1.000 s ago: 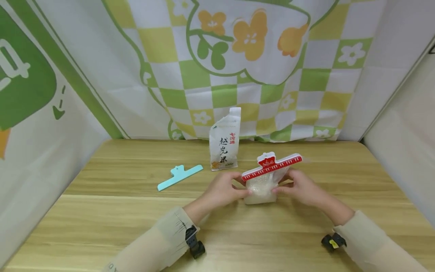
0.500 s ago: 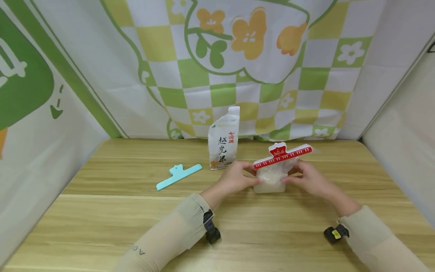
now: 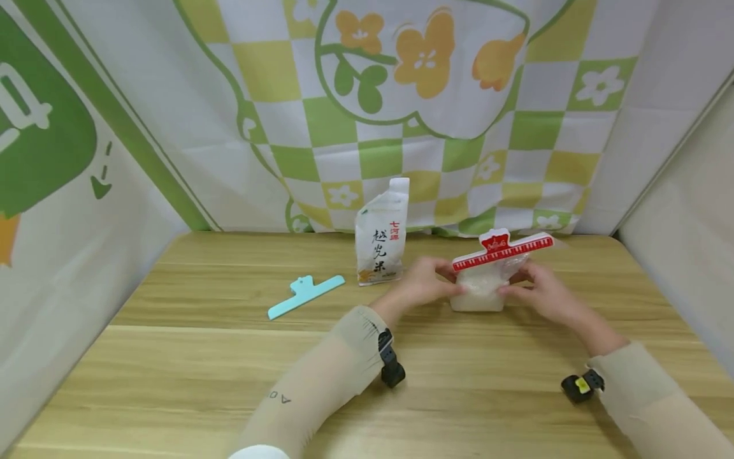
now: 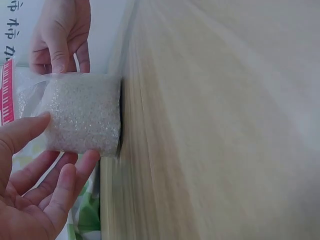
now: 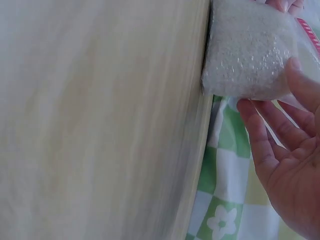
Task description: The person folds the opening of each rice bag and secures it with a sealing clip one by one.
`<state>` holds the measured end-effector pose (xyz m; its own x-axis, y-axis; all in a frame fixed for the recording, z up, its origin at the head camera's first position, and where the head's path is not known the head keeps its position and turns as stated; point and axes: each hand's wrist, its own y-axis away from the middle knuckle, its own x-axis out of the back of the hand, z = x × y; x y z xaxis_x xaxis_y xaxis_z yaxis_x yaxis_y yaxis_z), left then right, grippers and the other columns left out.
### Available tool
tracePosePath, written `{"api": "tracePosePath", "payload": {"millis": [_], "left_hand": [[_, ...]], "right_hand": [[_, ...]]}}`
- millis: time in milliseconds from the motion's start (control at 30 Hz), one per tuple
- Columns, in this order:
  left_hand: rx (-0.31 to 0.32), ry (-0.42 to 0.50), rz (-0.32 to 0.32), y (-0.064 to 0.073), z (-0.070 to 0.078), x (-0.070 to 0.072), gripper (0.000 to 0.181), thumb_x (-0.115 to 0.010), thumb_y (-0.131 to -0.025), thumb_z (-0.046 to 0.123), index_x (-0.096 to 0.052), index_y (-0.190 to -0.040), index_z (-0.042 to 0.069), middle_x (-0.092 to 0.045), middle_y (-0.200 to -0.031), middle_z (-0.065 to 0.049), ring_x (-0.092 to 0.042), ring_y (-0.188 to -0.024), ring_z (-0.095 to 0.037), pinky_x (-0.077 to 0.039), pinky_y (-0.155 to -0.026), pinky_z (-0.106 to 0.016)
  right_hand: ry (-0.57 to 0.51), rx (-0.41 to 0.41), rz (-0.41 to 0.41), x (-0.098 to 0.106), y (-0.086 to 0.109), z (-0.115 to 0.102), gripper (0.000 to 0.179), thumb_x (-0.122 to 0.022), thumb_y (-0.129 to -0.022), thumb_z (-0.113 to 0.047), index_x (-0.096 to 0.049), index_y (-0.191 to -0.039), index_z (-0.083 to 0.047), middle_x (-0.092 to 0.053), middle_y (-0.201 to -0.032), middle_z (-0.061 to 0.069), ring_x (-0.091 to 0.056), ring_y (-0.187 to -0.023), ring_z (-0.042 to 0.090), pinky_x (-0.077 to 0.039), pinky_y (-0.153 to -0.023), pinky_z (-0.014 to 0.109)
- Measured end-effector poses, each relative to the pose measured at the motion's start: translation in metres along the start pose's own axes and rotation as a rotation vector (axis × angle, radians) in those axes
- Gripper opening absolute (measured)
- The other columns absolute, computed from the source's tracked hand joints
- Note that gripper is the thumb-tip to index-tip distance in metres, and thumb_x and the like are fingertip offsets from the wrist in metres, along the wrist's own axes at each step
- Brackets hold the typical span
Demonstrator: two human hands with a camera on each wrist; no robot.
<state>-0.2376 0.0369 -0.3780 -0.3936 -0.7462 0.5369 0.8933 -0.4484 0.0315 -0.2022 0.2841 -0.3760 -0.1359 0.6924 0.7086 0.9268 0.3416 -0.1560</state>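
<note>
A clear plastic bag of rice stands upright on the right half of the table, its base close over the wood. A red and white bag clip with a keyboard pattern runs slantwise across its top. My left hand holds the bag's left side between thumb and fingers, while my right hand grips the opposite side. White grains fill the bag in the left wrist view. Seen from the right wrist, my right thumb lies on the front of the bag, fingers along its side.
A white paper rice bag with dark and red lettering stands at the back, left of my left hand. Farther left a light-blue bag clip lies on the wooden table. Behind hangs a green and yellow checked cloth.
Both hands have carried the clipped bag of rice rightward and farther back on the table. The paper rice bag and the light-blue clip stay where they were.
</note>
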Motion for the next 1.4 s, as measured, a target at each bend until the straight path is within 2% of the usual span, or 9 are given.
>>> {"api": "tracePosePath", "payload": {"millis": [267,467,567,733,900,1000,1100,1267,1400], "left_hand": [[0.079,0.078,0.028,-0.012,0.007,-0.008,0.029,-0.083,-0.081,0.019,-0.073,-0.105,0.008,-0.073,-0.098,-0.002,-0.061,-0.081,-0.008,-0.049,-0.07,-0.019],[0.093,0.139,0.047,-0.023,0.012,-0.02,0.034,-0.084,-0.08,0.02,-0.072,-0.11,0.008,-0.073,-0.099,-0.002,-0.061,-0.08,-0.006,-0.049,-0.071,-0.019],[0.113,0.161,0.065,-0.027,0.014,-0.023,0.035,-0.084,-0.08,0.02,-0.072,-0.111,0.007,-0.073,-0.098,-0.003,-0.06,-0.079,-0.007,-0.05,-0.07,-0.02],[0.121,0.177,0.069,-0.028,0.012,-0.023,0.035,-0.084,-0.081,0.018,-0.072,-0.111,0.006,-0.072,-0.099,-0.005,-0.06,-0.079,-0.008,-0.051,-0.067,-0.019],[0.109,0.183,0.062,-0.028,0.008,-0.02,0.033,-0.083,-0.081,0.016,-0.072,-0.11,0.004,-0.073,-0.101,-0.007,-0.06,-0.079,-0.009,-0.051,-0.066,-0.019],[0.084,0.173,0.056,-0.026,0.007,-0.018,0.035,-0.082,-0.081,0.016,-0.071,-0.113,0.004,-0.073,-0.103,-0.008,-0.063,-0.083,-0.011,-0.051,-0.069,-0.019],[0.057,0.129,0.049,-0.02,0.007,-0.013,0.041,-0.08,-0.083,0.017,-0.068,-0.12,0.004,-0.073,-0.109,-0.01,-0.066,-0.093,-0.016,-0.052,-0.075,-0.02],[-0.009,-0.066,-0.003,0.001,0.015,0.01,0.057,-0.075,-0.089,0.026,-0.054,-0.138,0.006,-0.067,-0.122,-0.011,-0.066,-0.109,-0.022,-0.053,-0.089,-0.026],[-0.062,-0.131,-0.054,0.02,0.023,0.031,0.058,-0.071,-0.092,0.028,-0.049,-0.143,0.009,-0.065,-0.125,-0.011,-0.068,-0.11,-0.024,-0.055,-0.09,-0.028]], "right_hand": [[0.028,-0.039,0.003,0.007,-0.002,0.009,0.034,-0.068,-0.094,-0.012,-0.058,-0.12,0.008,-0.064,-0.119,0.026,-0.064,-0.106,0.032,-0.049,-0.083,0.017],[0.023,-0.047,0.05,0.014,0.0,0.018,0.034,-0.067,-0.094,-0.009,-0.057,-0.121,0.01,-0.063,-0.119,0.028,-0.057,-0.096,-0.004,-0.045,-0.081,0.01],[0.031,-0.042,0.06,0.016,-0.002,0.021,0.035,-0.067,-0.094,-0.009,-0.057,-0.121,0.01,-0.063,-0.119,0.029,-0.056,-0.096,-0.004,-0.044,-0.082,0.009],[0.012,-0.043,0.053,0.014,-0.007,0.022,0.037,-0.066,-0.094,-0.006,-0.055,-0.124,0.011,-0.061,-0.122,0.031,-0.063,-0.101,0.013,-0.045,-0.081,0.008],[0.003,-0.049,0.02,0.015,-0.008,0.02,0.04,-0.066,-0.095,-0.008,-0.053,-0.128,0.011,-0.06,-0.125,0.032,-0.062,-0.11,0.045,-0.045,-0.082,0.009],[-0.003,-0.059,0.008,0.016,-0.007,0.02,0.042,-0.065,-0.095,-0.01,-0.053,-0.129,0.01,-0.059,-0.127,0.033,-0.061,-0.111,0.048,-0.046,-0.083,0.011],[-0.001,-0.071,0.018,0.019,-0.004,0.018,0.042,-0.066,-0.096,-0.013,-0.054,-0.129,0.009,-0.06,-0.127,0.031,-0.066,-0.106,0.034,-0.048,-0.082,0.013],[0.019,-0.067,0.078,0.028,0.003,0.014,0.038,-0.066,-0.096,-0.015,-0.058,-0.125,0.007,-0.062,-0.123,0.03,-0.057,-0.093,-0.008,-0.049,-0.077,0.013],[0.052,-0.064,0.137,0.037,0.012,0.011,0.034,-0.064,-0.097,-0.014,-0.06,-0.124,0.007,-0.063,-0.12,0.03,-0.051,-0.087,-0.018,-0.047,-0.072,0.01]]}}
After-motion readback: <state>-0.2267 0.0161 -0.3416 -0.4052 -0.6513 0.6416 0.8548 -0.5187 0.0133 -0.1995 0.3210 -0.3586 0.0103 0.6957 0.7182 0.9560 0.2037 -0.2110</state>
